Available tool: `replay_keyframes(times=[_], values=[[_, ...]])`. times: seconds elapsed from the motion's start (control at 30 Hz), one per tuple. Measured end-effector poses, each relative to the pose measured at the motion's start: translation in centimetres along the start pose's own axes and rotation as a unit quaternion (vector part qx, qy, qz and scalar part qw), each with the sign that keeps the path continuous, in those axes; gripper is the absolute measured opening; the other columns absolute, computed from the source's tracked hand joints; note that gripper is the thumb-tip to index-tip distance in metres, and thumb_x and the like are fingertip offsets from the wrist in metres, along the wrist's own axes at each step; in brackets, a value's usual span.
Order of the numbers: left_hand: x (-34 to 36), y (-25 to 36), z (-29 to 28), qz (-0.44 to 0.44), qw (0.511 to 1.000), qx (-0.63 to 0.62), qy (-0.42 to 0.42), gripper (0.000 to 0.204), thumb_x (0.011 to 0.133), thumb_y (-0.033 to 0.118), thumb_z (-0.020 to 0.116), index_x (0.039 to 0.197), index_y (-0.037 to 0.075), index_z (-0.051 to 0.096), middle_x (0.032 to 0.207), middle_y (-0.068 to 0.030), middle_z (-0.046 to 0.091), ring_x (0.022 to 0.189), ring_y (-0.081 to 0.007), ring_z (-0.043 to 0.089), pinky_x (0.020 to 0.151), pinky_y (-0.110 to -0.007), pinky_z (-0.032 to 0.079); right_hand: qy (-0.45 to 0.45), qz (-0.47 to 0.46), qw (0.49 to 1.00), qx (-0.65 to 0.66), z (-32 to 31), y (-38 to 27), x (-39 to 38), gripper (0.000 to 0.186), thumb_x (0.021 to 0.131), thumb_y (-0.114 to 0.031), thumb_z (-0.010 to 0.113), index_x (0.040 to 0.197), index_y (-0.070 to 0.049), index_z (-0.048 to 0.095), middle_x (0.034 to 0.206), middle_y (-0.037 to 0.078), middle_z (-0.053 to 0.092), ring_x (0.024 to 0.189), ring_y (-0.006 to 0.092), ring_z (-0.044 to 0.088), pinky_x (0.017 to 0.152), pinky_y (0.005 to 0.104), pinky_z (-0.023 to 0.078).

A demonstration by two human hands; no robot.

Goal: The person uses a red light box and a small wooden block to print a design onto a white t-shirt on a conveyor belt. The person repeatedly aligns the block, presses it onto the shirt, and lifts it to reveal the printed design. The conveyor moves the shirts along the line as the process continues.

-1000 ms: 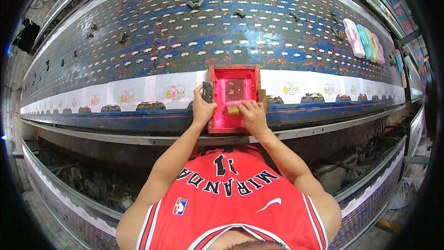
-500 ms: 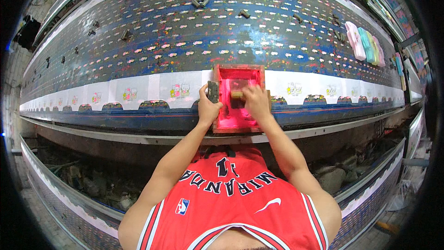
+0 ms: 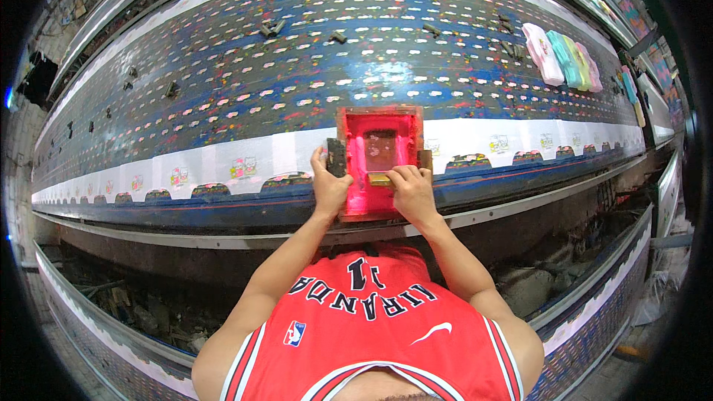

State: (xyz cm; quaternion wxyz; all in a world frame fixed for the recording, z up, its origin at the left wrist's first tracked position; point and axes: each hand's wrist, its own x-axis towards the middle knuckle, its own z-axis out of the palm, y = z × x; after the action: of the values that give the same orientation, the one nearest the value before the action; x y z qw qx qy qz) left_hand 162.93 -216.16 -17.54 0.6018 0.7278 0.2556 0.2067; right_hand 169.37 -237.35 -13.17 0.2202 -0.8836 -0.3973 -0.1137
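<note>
Now the left hand (image 3: 329, 187) clamps the left rail of the red printing frame (image 3: 379, 163), which lies on the white fabric strip (image 3: 245, 167); the right hand (image 3: 412, 191) closes on what looks like a squeegee (image 3: 380, 179) inside it; a slipping frame could smear ink; folded cloths (image 3: 564, 56) lie well beyond.

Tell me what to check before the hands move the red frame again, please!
1. Left hand grips the red frame's left edge: ok.
2. Right hand holds the small scraper inside the frame: ok.
3. Frame lies over the white cloth strip: ok.
4. Frame flat on the long table: cannot tell.
5. Enough ink inside the frame: cannot tell.
6. Folded cloths at the far right lie apart from the frame: ok.
</note>
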Motion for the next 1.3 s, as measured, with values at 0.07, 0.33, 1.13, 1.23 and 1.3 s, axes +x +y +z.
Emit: replay_keyframes(times=[0.07, 0.33, 1.13, 1.23, 1.3], values=[[-0.8, -0.6, 4.0, 0.003, 1.0, -0.004, -0.005, 0.099, 0.073, -0.001, 0.076, 0.157, 0.003, 0.025, 0.129, -0.0256, 0.066, 0.114, -0.0328, 0.069, 0.102, -0.04, 0.053, 0.002, 0.003, 1.0, -0.012, -1.7, 3.2, -0.9, 0.024, 0.085, -0.01, 0.07, 0.109, -0.011, 0.072, 0.11, 0.002, 0.072, 0.106, 0.0221, 0.066, 0.09, 0.0441, 0.043], [-3.1, 0.6, 13.4, -0.046, 0.999, 0.003, -0.01, 0.105, 0.073, -0.005, 0.076, 0.161, 0.003, 0.02, 0.126, -0.0227, 0.069, 0.109, -0.0291, 0.071, 0.097, -0.039, 0.056, -0.026, 0.01, 1.0, 0.001, -4.1, 12.2, -4.4, 0.024, 0.085, -0.009, 0.071, 0.109, -0.012, 0.072, 0.109, 0.002, 0.071, 0.106, 0.0224, 0.066, 0.089, 0.0447, 0.043], [-2.6, 1.8, 13.9, -0.073, 0.995, 0.066, -0.008, 0.091, 0.069, -0.004, 0.079, 0.151, 0.007, 0.042, 0.104, -0.0134, 0.075, 0.091, -0.021, 0.073, 0.083, -0.033, 0.057, -0.058, -0.024, 0.996, 0.06, -4.5, 14.4, -5.4, 0.037, 0.077, -0.004, 0.073, 0.114, -0.007, 0.072, 0.114, 0.006, 0.07, 0.111, 0.0257, 0.065, 0.094, 0.0427, 0.045], [-2.4, 2.3, 13.6, -0.097, 0.995, 0.025, -0.017, 0.089, 0.069, -0.005, 0.079, 0.149, 0.007, 0.043, 0.104, -0.0118, 0.075, 0.091, -0.0189, 0.072, 0.082, -0.033, 0.057, -0.052, -0.029, 0.997, 0.057, -4.2, 14.3, -5.4, 0.037, 0.077, -0.005, 0.074, 0.113, -0.007, 0.072, 0.113, 0.007, 0.07, 0.11, 0.0264, 0.065, 0.094, 0.0431, 0.045], [-2.5, 2.7, 13.4, -0.104, 0.994, 0.019, -0.021, 0.089, 0.068, -0.005, 0.078, 0.149, 0.008, 0.044, 0.105, -0.0113, 0.074, 0.091, -0.018, 0.071, 0.082, -0.032, 0.056, -0.051, -0.03, 0.997, 0.053, -4.2, 14.2, -5.6, 0.036, 0.077, -0.005, 0.074, 0.113, -0.007, 0.071, 0.113, 0.007, 0.07, 0.11, 0.0265, 0.065, 0.094, 0.0434, 0.045]])
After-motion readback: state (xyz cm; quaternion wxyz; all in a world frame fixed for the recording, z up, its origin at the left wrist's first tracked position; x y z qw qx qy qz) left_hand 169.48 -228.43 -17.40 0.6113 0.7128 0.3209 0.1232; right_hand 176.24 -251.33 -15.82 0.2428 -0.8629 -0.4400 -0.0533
